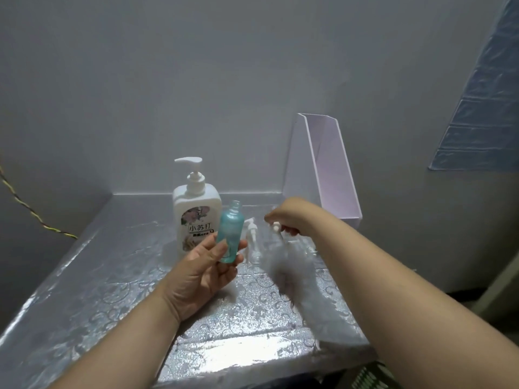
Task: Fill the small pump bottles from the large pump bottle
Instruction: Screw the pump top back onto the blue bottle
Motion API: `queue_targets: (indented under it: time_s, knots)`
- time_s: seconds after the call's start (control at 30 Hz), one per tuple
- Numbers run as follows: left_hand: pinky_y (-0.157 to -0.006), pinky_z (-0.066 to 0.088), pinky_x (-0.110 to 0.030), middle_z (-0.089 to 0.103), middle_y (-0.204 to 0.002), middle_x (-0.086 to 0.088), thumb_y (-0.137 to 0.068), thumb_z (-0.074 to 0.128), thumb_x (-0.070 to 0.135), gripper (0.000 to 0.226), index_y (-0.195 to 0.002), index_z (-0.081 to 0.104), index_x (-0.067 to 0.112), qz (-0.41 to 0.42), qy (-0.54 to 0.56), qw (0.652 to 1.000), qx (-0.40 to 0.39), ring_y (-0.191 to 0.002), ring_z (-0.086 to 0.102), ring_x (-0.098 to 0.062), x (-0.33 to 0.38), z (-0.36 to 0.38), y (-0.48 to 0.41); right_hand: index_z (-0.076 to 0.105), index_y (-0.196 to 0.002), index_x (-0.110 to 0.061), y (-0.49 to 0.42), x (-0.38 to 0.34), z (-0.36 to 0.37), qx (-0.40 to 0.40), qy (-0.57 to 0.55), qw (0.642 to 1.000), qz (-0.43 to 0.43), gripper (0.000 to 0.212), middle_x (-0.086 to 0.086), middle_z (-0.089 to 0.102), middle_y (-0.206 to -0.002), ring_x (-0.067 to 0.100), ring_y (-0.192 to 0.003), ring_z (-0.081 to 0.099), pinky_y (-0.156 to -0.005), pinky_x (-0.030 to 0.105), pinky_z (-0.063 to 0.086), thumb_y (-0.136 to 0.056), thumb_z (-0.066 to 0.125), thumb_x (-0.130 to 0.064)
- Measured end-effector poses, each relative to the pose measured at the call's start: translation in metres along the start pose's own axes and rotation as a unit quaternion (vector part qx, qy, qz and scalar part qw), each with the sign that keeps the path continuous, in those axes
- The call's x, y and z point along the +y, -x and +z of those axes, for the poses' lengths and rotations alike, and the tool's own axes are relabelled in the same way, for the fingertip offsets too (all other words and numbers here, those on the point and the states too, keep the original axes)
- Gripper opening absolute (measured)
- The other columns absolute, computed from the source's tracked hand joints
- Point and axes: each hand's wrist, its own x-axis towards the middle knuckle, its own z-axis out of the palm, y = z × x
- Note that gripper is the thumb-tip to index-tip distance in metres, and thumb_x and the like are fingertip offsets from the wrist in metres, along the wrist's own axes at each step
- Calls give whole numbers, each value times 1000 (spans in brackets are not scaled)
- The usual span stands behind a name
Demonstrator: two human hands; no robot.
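The left hand (205, 265) is closed around the lower half of a small teal bottle (230, 233), thumb on its left side and fingers wrapped behind, holding it upright above the table (84, 276) with its neck open and no pump fitted. The right hand (283, 220), reaching out to the right of it, pinches a small white pump head (275, 226) between thumb and fingertips; this is probably the pump taken off the teal bottle, though its dip tube is hard to trace. The large pump bottle (196, 209), white with a flowered label, stands upright at the far side of the table just behind and left of the teal bottle, its pump raised and its spout pointing left. By my reading the task is at an early stage: one small bottle is opened and ready, but no liquid can be seen in it for certain, since the tinted plastic hides the level. Filling it, refitting the pump and treating the others all appear to remain. Between the two hands stands a clear small bottle (251, 242) with a white pump on it, and more clear items lie under the right wrist, too blurred and transparent to count. A pale lilac open-topped holder (331, 164) stands at the far right against the wall.
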Motion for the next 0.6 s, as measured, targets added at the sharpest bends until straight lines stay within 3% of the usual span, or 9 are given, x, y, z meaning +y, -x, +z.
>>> queue_targets:
  time_s: [0.13, 0.27, 0.43, 0.6]
  knots:
    - [-62, 56, -26, 69, -103, -14, -40, 97, 24, 79, -112, 68, 11, -10, -12, 1000, 5, -75, 66, -18, -3, 1, 0, 50, -63, -11, 4, -18, -21, 100, -179, 978, -35, 26, 3, 45, -57, 16, -45, 37, -42, 18, 27, -82, 60, -25]
    - [-61, 56, -26, 69, -106, -17, -40, 97, 23, 74, -108, 71, 12, -13, -15, 1000, 0, -76, 66, -20, -3, 2, 1, 58, -68, -10, 5, -47, -26, 189, -348, 911, -112, 31, 7, 47, -63, 20, -47, 35, -44, 20, 27, -80, 63, -38]
    - [-60, 56, -24, 69, -107, -16, -39, 97, 25, 71, -105, 73, 16, -7, -19, 1000, 7, -76, 67, -19, -1, 3, 3, 54, -59, -13, 14, -63, -17, 268, -360, 875, -182, 22, 9, 35, -61, 18, -59, 31, -54, 30, 27, -62, 60, -35]
    - [-61, 55, -24, 70, -105, -14, -39, 97, 26, 69, -104, 74, 17, -4, -21, 1000, -4, -76, 67, -17, 0, 5, 3, 51, -57, -12, 19, -57, -16, 296, -326, 869, -226, 27, -1, 35, -50, 15, -53, 31, -51, 25, 28, -76, 65, -23]
